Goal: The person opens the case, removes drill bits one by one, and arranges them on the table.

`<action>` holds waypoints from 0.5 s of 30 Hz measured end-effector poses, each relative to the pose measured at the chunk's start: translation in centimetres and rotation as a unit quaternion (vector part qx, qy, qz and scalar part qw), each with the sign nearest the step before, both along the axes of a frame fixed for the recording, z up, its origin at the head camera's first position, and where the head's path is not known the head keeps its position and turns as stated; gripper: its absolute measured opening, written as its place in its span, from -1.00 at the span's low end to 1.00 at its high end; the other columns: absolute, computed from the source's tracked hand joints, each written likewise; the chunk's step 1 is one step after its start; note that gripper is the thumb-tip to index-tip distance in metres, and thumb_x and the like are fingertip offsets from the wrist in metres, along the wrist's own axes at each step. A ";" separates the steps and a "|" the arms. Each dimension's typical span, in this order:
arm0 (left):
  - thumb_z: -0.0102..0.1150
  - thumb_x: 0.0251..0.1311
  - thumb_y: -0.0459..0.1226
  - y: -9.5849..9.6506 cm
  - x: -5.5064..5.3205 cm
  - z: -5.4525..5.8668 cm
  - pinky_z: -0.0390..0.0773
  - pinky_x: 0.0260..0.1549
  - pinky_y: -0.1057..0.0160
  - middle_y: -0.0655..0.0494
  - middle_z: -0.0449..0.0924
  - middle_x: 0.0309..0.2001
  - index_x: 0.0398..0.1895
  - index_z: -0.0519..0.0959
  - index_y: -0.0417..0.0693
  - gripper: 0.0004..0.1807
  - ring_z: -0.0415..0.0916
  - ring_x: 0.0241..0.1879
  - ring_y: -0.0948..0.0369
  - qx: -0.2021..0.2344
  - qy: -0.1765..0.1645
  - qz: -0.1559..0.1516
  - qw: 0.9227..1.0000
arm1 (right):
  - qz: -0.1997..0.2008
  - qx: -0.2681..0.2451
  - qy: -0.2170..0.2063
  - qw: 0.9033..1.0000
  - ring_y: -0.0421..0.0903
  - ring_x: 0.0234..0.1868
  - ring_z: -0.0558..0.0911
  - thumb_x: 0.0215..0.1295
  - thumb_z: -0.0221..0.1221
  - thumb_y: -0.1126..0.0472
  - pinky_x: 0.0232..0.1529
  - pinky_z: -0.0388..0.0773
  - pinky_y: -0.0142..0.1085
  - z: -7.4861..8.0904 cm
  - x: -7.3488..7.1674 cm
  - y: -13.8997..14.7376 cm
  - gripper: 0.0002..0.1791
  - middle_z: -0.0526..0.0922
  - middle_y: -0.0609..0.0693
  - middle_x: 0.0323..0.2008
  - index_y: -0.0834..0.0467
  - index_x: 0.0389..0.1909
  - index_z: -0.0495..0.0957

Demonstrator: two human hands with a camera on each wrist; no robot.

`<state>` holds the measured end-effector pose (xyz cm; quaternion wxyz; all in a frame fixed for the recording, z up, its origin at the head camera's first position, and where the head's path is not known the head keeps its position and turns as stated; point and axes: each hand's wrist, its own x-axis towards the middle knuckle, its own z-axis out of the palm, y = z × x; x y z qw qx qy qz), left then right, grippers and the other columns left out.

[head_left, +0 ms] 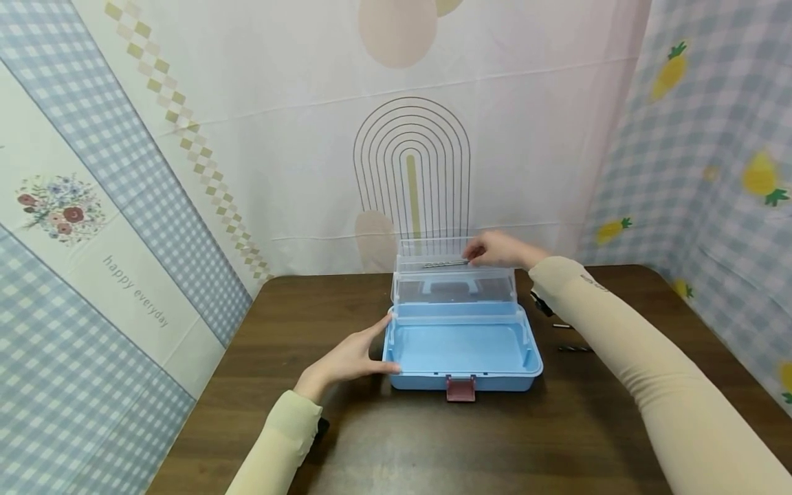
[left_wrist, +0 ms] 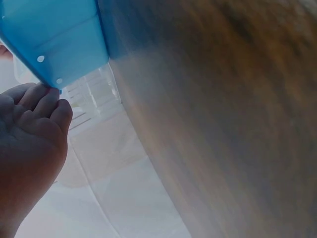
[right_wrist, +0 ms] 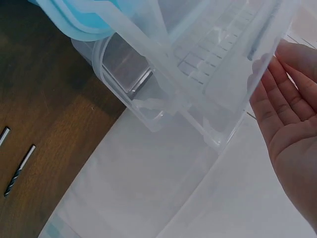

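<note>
A light blue toolbox stands on the table with its clear lid and clear trays raised at the back. My left hand rests against its left side, thumb and forefinger stretched apart along the rim. In the left wrist view, the other fingertips touch the box's edge. My right hand pinches a thin metal drill bit by its right end, over the upper clear tray. Through the clear plastic in the right wrist view, the drill bit looks grey and blurred. The blue base's inside shows bare.
Two more drill bits lie on the table right of the box: a dark twisted one and a shorter silver piece, partly near my sleeve. A pink latch hangs at the front. A patterned cloth hangs behind the table.
</note>
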<state>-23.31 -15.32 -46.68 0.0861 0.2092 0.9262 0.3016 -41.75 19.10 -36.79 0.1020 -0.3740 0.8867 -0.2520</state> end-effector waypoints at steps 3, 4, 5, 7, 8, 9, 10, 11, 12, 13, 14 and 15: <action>0.36 0.04 0.32 0.0 0.0 0.0 0.25 0.37 -0.07 0.09 0.01 0.58 0.65 -0.12 0.29 0.21 0.12 0.49 0.07 0.001 0.000 -0.001 1.000 | -0.004 0.006 -0.004 1.000 0.06 -0.06 0.67 0.33 0.26 0.38 0.02 0.60 -0.09 -0.2 0.0 -0.1 -0.71 0.72 0.13 -0.12 0.39 0.04 0.63; 0.37 0.03 0.32 0.1 0.0 0.0 0.25 0.37 -0.06 0.09 0.01 0.58 0.65 -0.12 0.29 0.22 0.12 0.49 0.08 0.000 -0.001 -0.001 1.000 | -0.005 0.006 -0.006 1.000 0.06 -0.06 0.67 0.33 0.27 0.37 0.03 0.60 -0.09 -0.3 0.0 -0.2 -0.70 0.72 0.13 -0.12 0.39 0.04 0.63; 0.37 0.03 0.31 0.1 0.0 0.1 0.25 0.37 -0.06 0.08 0.02 0.58 0.65 -0.12 0.28 0.22 0.12 0.49 0.08 0.000 -0.001 0.000 1.000 | -0.008 0.007 -0.009 1.000 0.05 -0.06 0.67 0.33 0.27 0.37 0.03 0.60 -0.10 -0.3 0.0 -0.2 -0.70 0.72 0.13 -0.12 0.38 0.05 0.63; 0.38 0.04 0.30 0.1 0.0 0.1 0.25 0.37 -0.05 0.08 0.02 0.57 0.65 -0.11 0.27 0.21 0.13 0.49 0.08 -0.001 -0.001 0.000 1.000 | -0.008 0.006 -0.010 1.000 0.06 -0.06 0.67 0.33 0.27 0.37 0.03 0.60 -0.10 -0.4 0.0 -0.2 -0.70 0.72 0.14 -0.11 0.38 0.05 0.63; 0.38 0.04 0.30 0.1 0.0 0.1 0.26 0.37 -0.04 0.09 0.02 0.57 0.65 -0.11 0.26 0.21 0.13 0.49 0.08 -0.002 0.000 0.000 1.000 | -0.008 0.005 -0.011 1.000 0.06 -0.05 0.67 0.33 0.27 0.37 0.03 0.60 -0.10 -0.5 0.1 -0.2 -0.69 0.72 0.14 -0.11 0.39 0.05 0.63; 0.39 0.04 0.29 0.1 0.0 0.1 0.26 0.37 -0.04 0.09 0.02 0.58 0.65 -0.11 0.25 0.21 0.13 0.49 0.09 -0.002 0.000 0.001 1.000 | -0.009 0.005 -0.011 1.000 0.06 -0.05 0.67 0.33 0.26 0.37 0.03 0.60 -0.10 -0.5 0.1 -0.2 -0.69 0.71 0.14 -0.11 0.39 0.06 0.62; 0.39 0.04 0.29 0.1 0.0 0.1 0.25 0.37 -0.03 0.09 0.02 0.57 0.65 -0.10 0.25 0.21 0.13 0.49 0.09 -0.002 0.000 0.001 1.000 | -0.008 0.004 -0.011 1.000 0.07 -0.05 0.67 0.33 0.26 0.37 0.03 0.60 -0.09 -0.5 0.1 -0.2 -0.69 0.71 0.15 -0.10 0.39 0.06 0.62; 0.39 0.04 0.29 0.1 0.0 0.1 0.26 0.37 -0.03 0.09 0.03 0.57 0.65 -0.09 0.24 0.21 0.13 0.48 0.09 -0.003 0.001 0.001 1.000 | -0.009 0.003 -0.013 1.000 0.08 -0.05 0.66 0.34 0.25 0.37 0.03 0.60 -0.09 -0.5 0.2 -0.2 -0.69 0.71 0.16 -0.10 0.40 0.06 0.62; 0.39 0.04 0.28 0.1 0.0 0.1 0.26 0.37 -0.03 0.09 0.03 0.57 0.65 -0.09 0.23 0.21 0.14 0.48 0.08 -0.003 0.002 0.001 1.000 | -0.008 0.001 -0.012 1.000 0.09 -0.04 0.66 0.34 0.24 0.38 0.03 0.60 -0.08 -0.6 0.2 -0.2 -0.69 0.71 0.17 -0.10 0.41 0.07 0.61; 0.39 0.05 0.28 0.1 0.0 0.1 0.26 0.37 -0.03 0.09 0.03 0.57 0.65 -0.09 0.23 0.21 0.13 0.48 0.08 -0.004 0.002 0.001 1.000 | -0.010 0.000 -0.014 1.000 0.08 -0.04 0.66 0.34 0.24 0.38 0.04 0.60 -0.08 -0.6 0.2 -0.2 -0.68 0.71 0.17 -0.09 0.40 0.07 0.61; 0.39 0.04 0.28 0.1 0.1 0.2 0.25 0.37 -0.03 0.10 0.02 0.57 0.65 -0.09 0.23 0.21 0.13 0.49 0.09 -0.005 0.002 0.001 1.000 | -0.009 -0.002 -0.014 1.000 0.09 -0.03 0.66 0.34 0.23 0.38 0.04 0.60 -0.07 -0.6 0.3 -0.2 -0.68 0.71 0.18 -0.09 0.41 0.08 0.60; 0.39 0.05 0.28 0.1 0.1 0.2 0.25 0.37 -0.03 0.10 0.02 0.57 0.65 -0.10 0.22 0.21 0.13 0.49 0.09 -0.004 0.002 0.001 1.000 | -0.011 -0.002 -0.016 1.000 0.09 -0.03 0.66 0.35 0.23 0.38 0.05 0.60 -0.08 -0.7 0.3 -0.2 -0.68 0.71 0.17 -0.08 0.41 0.08 0.61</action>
